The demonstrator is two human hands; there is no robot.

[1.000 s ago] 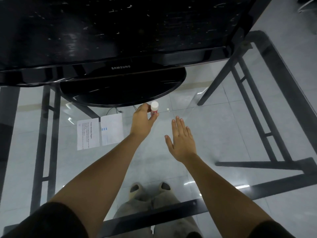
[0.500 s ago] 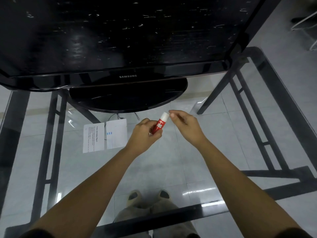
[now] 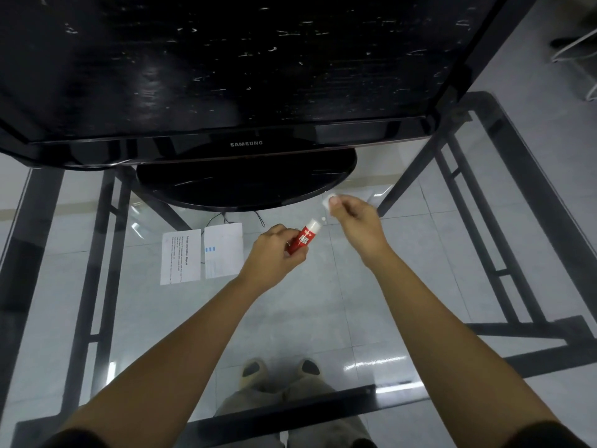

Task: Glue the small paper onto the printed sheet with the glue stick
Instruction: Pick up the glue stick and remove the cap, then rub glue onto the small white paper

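My left hand (image 3: 274, 250) grips a red glue stick (image 3: 305, 237) by its body, its white open end tilted up to the right. My right hand (image 3: 353, 218) is a little to the right of it and pinches the white cap (image 3: 329, 200) between thumb and fingers, apart from the stick. To the left on the glass tabletop lie the printed sheet (image 3: 180, 257) with lines of text and, beside it on the right, the small paper (image 3: 223, 250) with blue marks. Neither hand touches the papers.
A large black Samsung monitor (image 3: 245, 76) on a round black base (image 3: 245, 185) stands at the back of the glass table (image 3: 323, 302). The table's dark metal frame (image 3: 504, 240) shows beneath. My feet are visible through the glass near the front edge.
My left hand lifted the glue stick. My right hand came to its top, took hold of the cap and has pulled it off, moving up and to the right.
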